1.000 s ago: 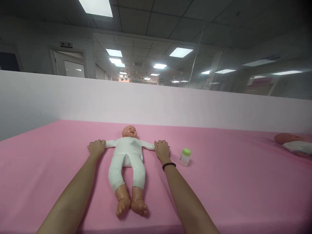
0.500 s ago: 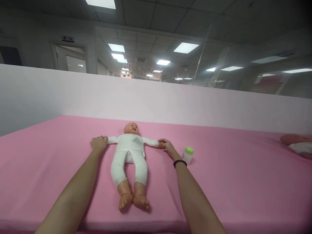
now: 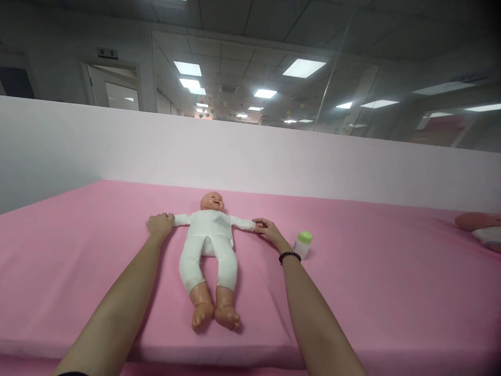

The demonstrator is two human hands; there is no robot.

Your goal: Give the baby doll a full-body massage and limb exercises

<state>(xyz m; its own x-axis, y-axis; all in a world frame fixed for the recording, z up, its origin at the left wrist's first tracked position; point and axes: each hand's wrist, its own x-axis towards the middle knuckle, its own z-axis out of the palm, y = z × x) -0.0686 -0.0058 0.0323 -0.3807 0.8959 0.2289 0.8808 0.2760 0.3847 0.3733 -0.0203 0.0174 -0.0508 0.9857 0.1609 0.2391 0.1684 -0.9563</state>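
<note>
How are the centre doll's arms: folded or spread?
Spread: the centre doll has both arms stretched sideways, left hand at one, right hand at the other.

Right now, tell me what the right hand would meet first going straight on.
The right hand would likely meet the doll's hand, which it seems to touch, then the white sleeve; exact depth is unclear.
</note>
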